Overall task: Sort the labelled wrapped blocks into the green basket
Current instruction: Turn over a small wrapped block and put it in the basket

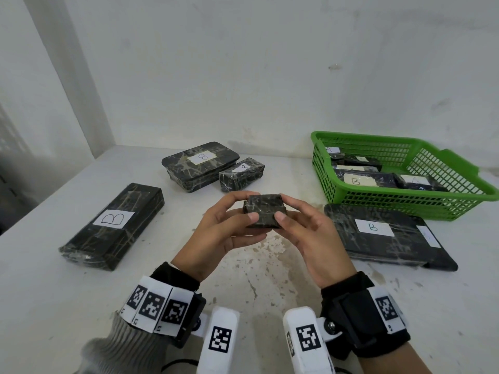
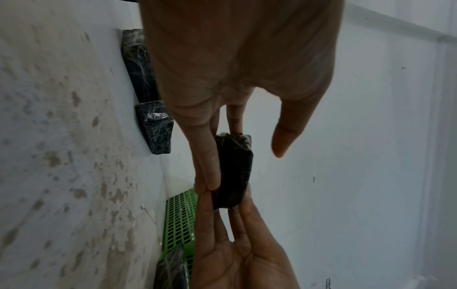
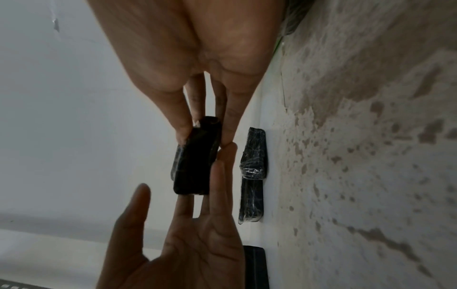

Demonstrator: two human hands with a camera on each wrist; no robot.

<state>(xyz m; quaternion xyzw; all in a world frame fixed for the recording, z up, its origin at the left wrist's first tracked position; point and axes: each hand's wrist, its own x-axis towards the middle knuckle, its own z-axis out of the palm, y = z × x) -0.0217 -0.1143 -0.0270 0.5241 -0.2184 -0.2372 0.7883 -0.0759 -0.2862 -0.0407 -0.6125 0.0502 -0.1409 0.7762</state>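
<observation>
Both hands have one small wrapped block [image 1: 264, 211] lifted off the table [image 1: 270, 265], centre of the head view. Left hand [image 1: 221, 233] and right hand [image 1: 310, 233] each have fingers under and behind the small wrapped block with a thumb on the near face, so it's pinched from both ends. No label shows on the faces turned to the head camera; my guess is it's being turned to find the letter before it goes anywhere. The wrist views are too dark to read a label, though the right wrist view may show a white corner near the fingertips.

Green basket [image 1: 405, 209] sits well to the right at the back of the table, open side up, within reach of the right hand. It already holds several wrapped blocks; labels I can read in there are A, A and B, plus one tag I can't make out.

On the table outside the basket:
- long block marked B [image 1: 113, 225], left
- flat block marked B [image 1: 201, 161], far centre, with a smaller block [image 1: 241, 174] touching its right side
- wide block marked B [image 1: 378, 233] just in front of the basket, lying over another dark block.
</observation>
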